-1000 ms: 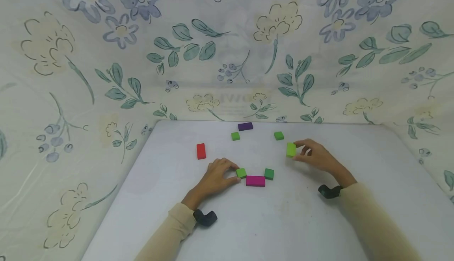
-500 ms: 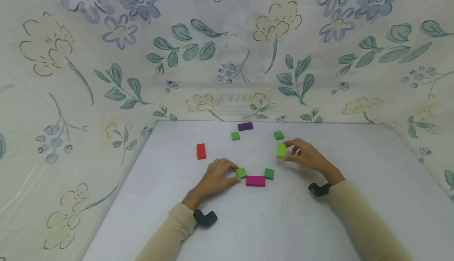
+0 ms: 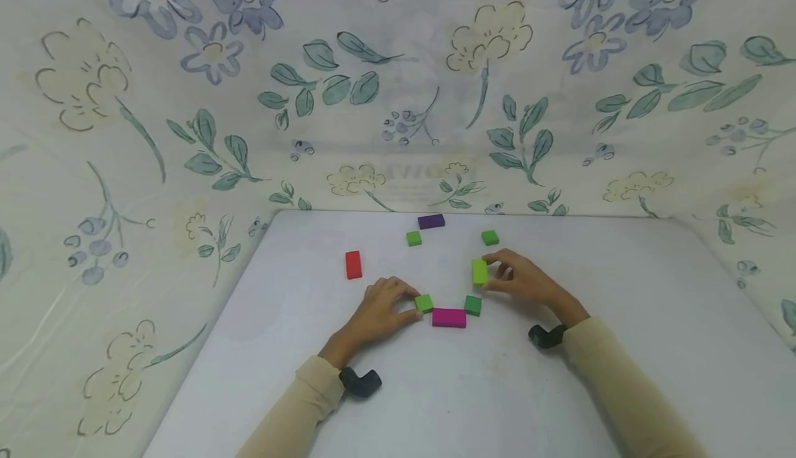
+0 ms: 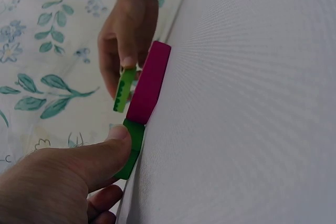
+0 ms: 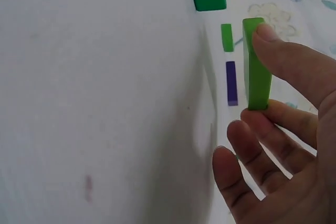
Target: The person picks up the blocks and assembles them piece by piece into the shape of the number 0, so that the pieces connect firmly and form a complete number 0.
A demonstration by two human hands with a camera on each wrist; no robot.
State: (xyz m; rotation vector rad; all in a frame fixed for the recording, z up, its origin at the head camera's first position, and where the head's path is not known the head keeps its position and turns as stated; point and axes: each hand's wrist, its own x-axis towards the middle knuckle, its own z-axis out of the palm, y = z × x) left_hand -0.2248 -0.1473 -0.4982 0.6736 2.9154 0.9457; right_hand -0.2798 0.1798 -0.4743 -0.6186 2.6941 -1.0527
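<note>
Lime block (image 3: 479, 272): pinched end to end between thumb and index of right hand (image 3: 525, 282), other fingers loosely curled. Sits short of the worktop's (image 3: 653, 271) far edge, well in from the right edge; can't tell if it's lifted. Left hand (image 3: 382, 309) pinches green cube (image 3: 423, 303), at the left end of magenta block (image 3: 449, 318). My read on lime: light, stiff, not fragile; smooth faces could slip or twist. Best hold: mid-face on both short ends, long sides free.
</note>
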